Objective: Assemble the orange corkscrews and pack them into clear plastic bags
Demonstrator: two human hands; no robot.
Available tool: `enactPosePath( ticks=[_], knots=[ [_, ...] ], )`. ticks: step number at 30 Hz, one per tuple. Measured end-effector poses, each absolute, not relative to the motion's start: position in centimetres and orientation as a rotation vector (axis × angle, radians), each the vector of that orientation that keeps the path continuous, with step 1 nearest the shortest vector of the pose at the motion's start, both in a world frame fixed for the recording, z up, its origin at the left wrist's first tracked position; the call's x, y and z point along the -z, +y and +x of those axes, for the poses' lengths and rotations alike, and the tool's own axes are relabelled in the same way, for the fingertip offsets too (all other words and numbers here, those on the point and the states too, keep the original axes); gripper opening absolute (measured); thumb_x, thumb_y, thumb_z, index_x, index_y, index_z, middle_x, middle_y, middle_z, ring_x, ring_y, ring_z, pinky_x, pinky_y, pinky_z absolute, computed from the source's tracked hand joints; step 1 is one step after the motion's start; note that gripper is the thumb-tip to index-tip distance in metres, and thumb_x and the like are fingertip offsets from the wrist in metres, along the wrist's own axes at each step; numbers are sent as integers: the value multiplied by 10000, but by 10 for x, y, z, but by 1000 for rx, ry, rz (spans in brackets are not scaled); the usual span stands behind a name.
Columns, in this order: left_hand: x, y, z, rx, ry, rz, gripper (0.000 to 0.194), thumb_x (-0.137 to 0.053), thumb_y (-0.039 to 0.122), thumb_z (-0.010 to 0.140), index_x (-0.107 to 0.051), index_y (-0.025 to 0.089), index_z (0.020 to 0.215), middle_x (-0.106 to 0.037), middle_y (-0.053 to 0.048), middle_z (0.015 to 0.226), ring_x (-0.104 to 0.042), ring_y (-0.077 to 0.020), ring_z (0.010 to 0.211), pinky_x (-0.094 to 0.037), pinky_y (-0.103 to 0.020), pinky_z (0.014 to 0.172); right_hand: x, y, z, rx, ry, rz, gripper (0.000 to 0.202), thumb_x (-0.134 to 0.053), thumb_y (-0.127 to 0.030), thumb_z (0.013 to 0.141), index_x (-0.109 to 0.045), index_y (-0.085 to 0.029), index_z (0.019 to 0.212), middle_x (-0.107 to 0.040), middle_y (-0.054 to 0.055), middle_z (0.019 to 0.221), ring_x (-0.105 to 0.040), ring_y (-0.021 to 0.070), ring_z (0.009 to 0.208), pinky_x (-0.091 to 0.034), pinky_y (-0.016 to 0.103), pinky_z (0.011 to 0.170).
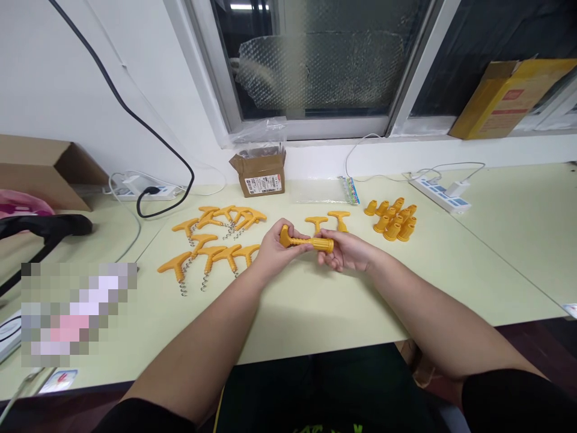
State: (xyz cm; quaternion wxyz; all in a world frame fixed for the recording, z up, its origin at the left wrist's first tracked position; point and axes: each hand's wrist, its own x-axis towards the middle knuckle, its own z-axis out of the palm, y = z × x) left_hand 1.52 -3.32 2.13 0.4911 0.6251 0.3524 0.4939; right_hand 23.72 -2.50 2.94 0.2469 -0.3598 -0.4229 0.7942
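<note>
My left hand (277, 249) is wrapped round the T-shaped handle end of a yellow corkscrew (300, 241). At its other end sits a ribbed yellow sleeve (323, 245), which the fingers of my right hand (345, 249) hold. The piece lies level between both hands, and no metal spiral shows on it. Just behind my hands are two yellow T-shaped pieces (317, 223) (339, 216). To the left lie several yellow-handled corkscrews (177, 266) with bare metal spirals. Several yellow sleeves (393, 230) stand grouped at the right.
A small cardboard box (262, 174) and a clear plastic bag (320, 191) are at the back. Power strips (444, 191) (153, 191) lie at both sides. A black cable (121, 99) hangs at the left, near a larger carton (40, 168).
</note>
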Motion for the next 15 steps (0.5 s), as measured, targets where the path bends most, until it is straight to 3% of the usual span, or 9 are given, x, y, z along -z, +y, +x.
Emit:
enactPosePath(
  ticks=[3, 7, 11, 13, 15],
  knots=[
    [-18, -26, 13, -1240, 872, 1458, 553, -929, 328, 708, -409, 231, 868, -748, -16, 822, -772, -222, 902, -583, -343, 838, -28, -25, 242, -1974, -1280, -849, 367, -752, -473, 886, -582, -255, 1127, -758, 46, 969, -725, 163, 676, -600, 265, 551],
    [-16, -20, 10, -1257, 892, 1397, 553, -922, 303, 712, -394, 230, 863, -756, -16, 818, -769, -192, 841, -578, -320, 823, -25, -23, 244, -1759, -1339, -788, 360, -864, -288, 795, -621, -231, 1056, -707, -8, 853, -711, 133, 728, -627, 287, 724],
    [-16, -21, 10, -1267, 879, 1420, 537, -908, 318, 721, -397, 232, 861, -743, -4, 800, -743, -172, 745, -570, -306, 749, -23, -21, 239, -1904, -1196, -859, 237, -776, -348, 885, -628, -185, 972, -740, 44, 800, -701, 129, 662, -622, 257, 667],
    [-18, -25, 11, -1277, 869, 1474, 521, -903, 320, 729, -407, 232, 863, -739, -2, 803, -749, -186, 799, -568, -314, 772, -23, -20, 235, -2058, -1036, -938, 225, -619, -393, 986, -625, -170, 958, -722, 47, 713, -666, 120, 562, -592, 223, 561],
    [-19, -29, 11, -1290, 885, 1562, 498, -901, 314, 738, -425, 230, 858, -749, -14, 837, -752, -197, 873, -562, -328, 828, -25, -20, 232, -2212, -868, -987, 320, -424, -403, 1057, -619, -166, 967, -630, 1, 564, -559, 100, 418, -485, 172, 409]
  ],
)
